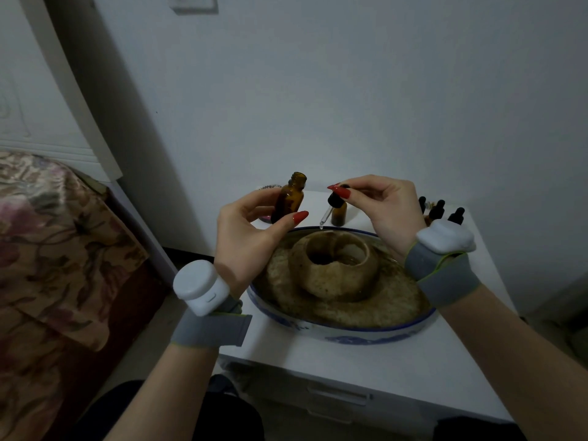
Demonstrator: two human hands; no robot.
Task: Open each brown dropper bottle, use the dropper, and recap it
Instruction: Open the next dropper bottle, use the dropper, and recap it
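Observation:
My left hand [251,230] holds an uncapped brown dropper bottle [290,198] upright above the left rim of a bowl. My right hand [378,205] pinches the black bulb of the dropper [331,208], whose glass tip points down over the bowl's far rim. Behind the dropper another brown bottle [338,215] stands on the white table, partly hidden. Three capped brown bottles [439,210] stand at the far right behind my right wrist.
A blue-and-white bowl [343,335] with a brownish ring-shaped thing [334,262] fills the middle of the white table [413,370]. A small round item [269,187] lies at the back left. A bed with a flowered cover [47,249] is to the left.

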